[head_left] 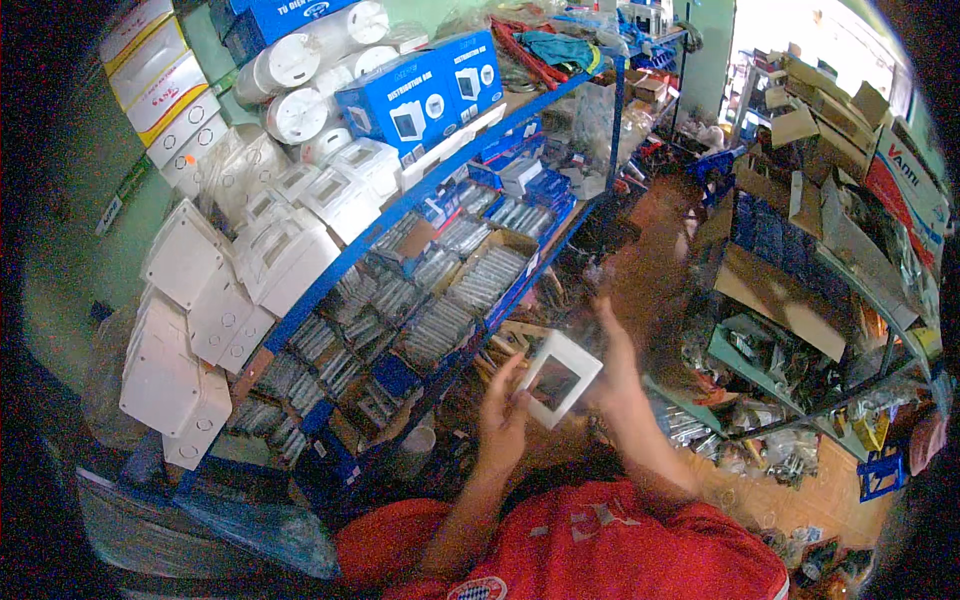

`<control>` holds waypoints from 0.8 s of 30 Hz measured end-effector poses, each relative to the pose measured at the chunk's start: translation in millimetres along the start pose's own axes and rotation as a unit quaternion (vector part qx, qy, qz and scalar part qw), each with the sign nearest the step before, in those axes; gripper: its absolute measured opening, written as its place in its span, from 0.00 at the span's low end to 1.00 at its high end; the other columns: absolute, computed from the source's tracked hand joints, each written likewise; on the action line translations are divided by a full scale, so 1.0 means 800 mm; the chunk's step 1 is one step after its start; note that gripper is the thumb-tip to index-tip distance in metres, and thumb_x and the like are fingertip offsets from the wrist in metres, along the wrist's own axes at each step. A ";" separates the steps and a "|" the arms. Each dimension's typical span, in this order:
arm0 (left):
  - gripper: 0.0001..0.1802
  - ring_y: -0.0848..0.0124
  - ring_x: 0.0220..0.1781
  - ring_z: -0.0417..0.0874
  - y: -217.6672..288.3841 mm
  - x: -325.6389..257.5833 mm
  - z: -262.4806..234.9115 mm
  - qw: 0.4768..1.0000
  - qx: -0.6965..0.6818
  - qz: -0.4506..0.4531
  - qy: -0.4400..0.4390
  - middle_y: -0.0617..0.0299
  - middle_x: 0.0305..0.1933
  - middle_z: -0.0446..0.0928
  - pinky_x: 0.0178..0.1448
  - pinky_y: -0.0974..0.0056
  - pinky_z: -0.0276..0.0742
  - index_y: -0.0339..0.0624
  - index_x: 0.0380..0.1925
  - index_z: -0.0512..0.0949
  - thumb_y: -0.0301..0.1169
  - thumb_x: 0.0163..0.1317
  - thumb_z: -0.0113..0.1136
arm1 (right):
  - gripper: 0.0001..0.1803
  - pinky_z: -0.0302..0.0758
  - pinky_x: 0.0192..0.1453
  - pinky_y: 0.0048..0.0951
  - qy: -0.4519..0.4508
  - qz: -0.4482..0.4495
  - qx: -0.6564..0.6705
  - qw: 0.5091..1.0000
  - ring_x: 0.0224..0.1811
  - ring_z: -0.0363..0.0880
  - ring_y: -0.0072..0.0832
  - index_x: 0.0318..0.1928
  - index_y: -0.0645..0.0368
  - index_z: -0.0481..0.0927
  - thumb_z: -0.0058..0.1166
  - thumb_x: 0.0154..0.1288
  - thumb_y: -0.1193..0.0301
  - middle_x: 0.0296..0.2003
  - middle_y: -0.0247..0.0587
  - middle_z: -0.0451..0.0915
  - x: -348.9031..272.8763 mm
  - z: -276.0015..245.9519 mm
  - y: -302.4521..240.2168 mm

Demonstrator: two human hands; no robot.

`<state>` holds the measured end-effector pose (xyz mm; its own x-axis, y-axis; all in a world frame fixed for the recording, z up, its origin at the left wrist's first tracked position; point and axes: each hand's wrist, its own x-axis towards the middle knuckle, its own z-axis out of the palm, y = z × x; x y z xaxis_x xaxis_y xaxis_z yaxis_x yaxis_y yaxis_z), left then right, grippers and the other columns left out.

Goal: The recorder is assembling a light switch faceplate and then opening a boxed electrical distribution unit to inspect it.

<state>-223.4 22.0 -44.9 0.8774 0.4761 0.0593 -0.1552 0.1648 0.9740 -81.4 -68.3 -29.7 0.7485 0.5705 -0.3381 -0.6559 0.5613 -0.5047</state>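
I hold a small white square frame plate (560,378) with a dark opening in its middle, tilted, in front of my chest. My left hand (503,418) grips its lower left edge with the fingers curled under it. My right hand (614,362) rests against its right edge, fingers stretched upward. Both forearms come up from my red shirt (590,550) at the bottom of the view.
A blue metal shelf rack (420,195) on the left carries white plastic boxes (200,300), blue cartons (420,100) and trays of small clear packets (450,300). Another rack (800,330) with cardboard boxes and bagged hardware stands on the right. A narrow aisle floor (650,240) runs between them.
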 end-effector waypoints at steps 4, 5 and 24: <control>0.23 0.64 0.62 0.68 -0.057 0.009 0.004 0.984 0.038 -0.004 0.175 0.54 0.62 0.67 0.66 0.60 0.60 0.37 0.60 0.64 0.36 0.68 0.43 | 0.28 0.58 0.66 0.36 -0.104 -0.188 -0.270 0.939 0.60 0.65 0.35 0.60 0.60 0.65 0.45 0.67 0.55 0.56 0.45 0.69 -0.048 0.030 0.051; 0.26 0.63 0.60 0.69 -0.053 0.009 0.006 0.977 -0.107 -0.026 0.184 0.55 0.60 0.68 0.64 0.59 0.62 0.38 0.60 0.64 0.43 0.69 0.39 | 0.30 0.49 0.70 0.33 -0.159 -0.227 -0.345 0.897 0.66 0.58 0.34 0.64 0.60 0.62 0.44 0.67 0.56 0.62 0.43 0.63 -0.042 0.010 0.063; 0.60 0.53 0.40 0.79 0.055 0.015 -0.053 0.952 -0.303 -0.038 -0.035 0.43 0.40 0.76 0.48 0.52 0.75 0.28 0.60 0.59 0.77 0.51 0.21 | 0.09 0.72 0.39 0.28 -0.089 -0.402 -0.495 0.765 0.30 0.76 0.26 0.34 0.62 0.79 0.62 0.53 0.71 0.28 0.39 0.79 -0.061 -0.014 0.034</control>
<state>-239.0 71.7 -10.3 0.9210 0.3885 0.0293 -0.3056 0.6738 0.6728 -134.9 -87.7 -35.8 0.7878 0.4024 0.4662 0.4710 0.0942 -0.8771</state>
